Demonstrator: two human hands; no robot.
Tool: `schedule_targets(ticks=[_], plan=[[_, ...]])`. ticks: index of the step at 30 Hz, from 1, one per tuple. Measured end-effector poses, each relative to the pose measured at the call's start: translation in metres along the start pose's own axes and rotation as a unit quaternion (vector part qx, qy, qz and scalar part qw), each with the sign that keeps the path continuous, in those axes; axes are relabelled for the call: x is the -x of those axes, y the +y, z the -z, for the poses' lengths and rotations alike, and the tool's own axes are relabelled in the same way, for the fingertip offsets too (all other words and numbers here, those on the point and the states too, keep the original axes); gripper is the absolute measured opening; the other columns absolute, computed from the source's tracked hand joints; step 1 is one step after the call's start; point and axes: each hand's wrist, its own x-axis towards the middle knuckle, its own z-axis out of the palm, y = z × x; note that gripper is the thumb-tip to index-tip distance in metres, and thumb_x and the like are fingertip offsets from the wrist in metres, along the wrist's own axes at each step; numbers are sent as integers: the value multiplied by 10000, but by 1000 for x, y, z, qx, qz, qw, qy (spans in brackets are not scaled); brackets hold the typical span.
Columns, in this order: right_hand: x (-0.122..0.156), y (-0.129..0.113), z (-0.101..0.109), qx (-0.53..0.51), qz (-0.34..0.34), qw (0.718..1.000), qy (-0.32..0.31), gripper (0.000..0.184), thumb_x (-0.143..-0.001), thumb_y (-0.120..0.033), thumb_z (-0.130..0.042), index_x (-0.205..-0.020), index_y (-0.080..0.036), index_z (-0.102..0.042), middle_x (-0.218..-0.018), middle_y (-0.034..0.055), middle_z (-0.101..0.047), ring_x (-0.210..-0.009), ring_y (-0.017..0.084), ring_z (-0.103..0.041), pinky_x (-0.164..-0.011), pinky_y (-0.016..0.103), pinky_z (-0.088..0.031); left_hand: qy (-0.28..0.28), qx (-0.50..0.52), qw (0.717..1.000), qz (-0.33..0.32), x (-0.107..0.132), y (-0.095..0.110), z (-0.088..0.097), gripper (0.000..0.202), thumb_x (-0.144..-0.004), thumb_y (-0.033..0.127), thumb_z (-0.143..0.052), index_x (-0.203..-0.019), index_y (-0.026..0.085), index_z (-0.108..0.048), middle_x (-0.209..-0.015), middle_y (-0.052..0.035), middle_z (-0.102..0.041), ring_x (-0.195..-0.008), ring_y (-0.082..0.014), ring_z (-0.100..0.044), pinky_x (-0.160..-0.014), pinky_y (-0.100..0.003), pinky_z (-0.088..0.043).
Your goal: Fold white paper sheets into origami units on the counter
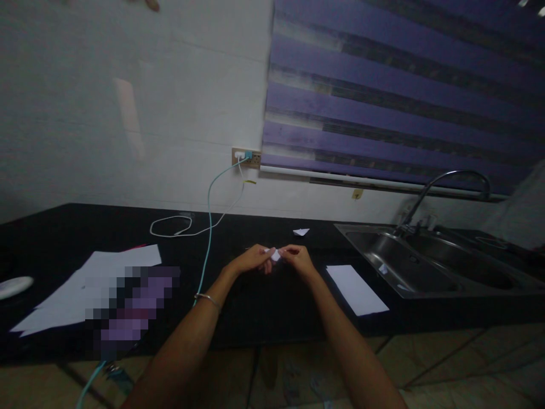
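Note:
My left hand (254, 258) and my right hand (298, 258) meet over the black counter (255, 295), fingers pinched together on a small folded piece of white paper (275, 255) held between them. A thin bracelet (207, 299) circles my left wrist. Behind the hands, farther back on the counter, lies another small folded white paper (301, 232). A flat white sheet (356, 288) rests just right of my right forearm.
A stack of white sheets (97, 278) lies at the left, a steel sink (409, 261) with a tap (451, 184) at the right. A teal cable (209, 227) and a white cable (174, 226) run from the wall socket (246, 157). A white round object (15, 286) sits far left.

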Motion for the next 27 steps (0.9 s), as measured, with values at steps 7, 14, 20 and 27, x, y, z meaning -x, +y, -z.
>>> schedule_targets(ticks=[7, 14, 20, 27], plan=[[-3, 4, 0, -35, -29, 998, 37, 327, -599, -403, -758, -786, -141, -703, -588, 11, -627, -496, 116, -514, -475, 229, -378, 63, 91, 994, -19, 3, 3, 3, 489, -773, 420, -649, -1170, 153, -547, -821, -61, -683, -634, -134, -622, -504, -193, -396], [-3, 7, -1, -63, -20, 998, 20, 345, -612, -402, -763, -845, -157, -699, -615, 6, -630, -498, 109, -522, -477, 224, -382, 89, 120, 988, -35, 1, -6, 8, 431, -671, 310, -746, -1036, 111, -635, -878, -93, -689, -720, -161, -635, -583, -222, -440], [-4, 9, -1, -66, -25, 997, 16, 363, -622, -403, -764, -878, -155, -696, -660, 22, -653, -533, 124, -549, -507, 238, -414, 93, 179, 979, -14, -1, -7, 10, 473, -740, 434, -676, -1090, 127, -594, -820, -84, -680, -666, -151, -640, -505, -192, -401], [-3, 0, -2, -24, 48, 999, -2, 244, -638, -327, -754, -820, -169, -714, -821, 55, -696, -733, 184, -624, -682, 301, -483, 46, 166, 984, 54, -4, -15, 8, 508, -793, 586, -544, -905, 93, -591, -708, -88, -668, -582, -149, -636, -462, -194, -364]])
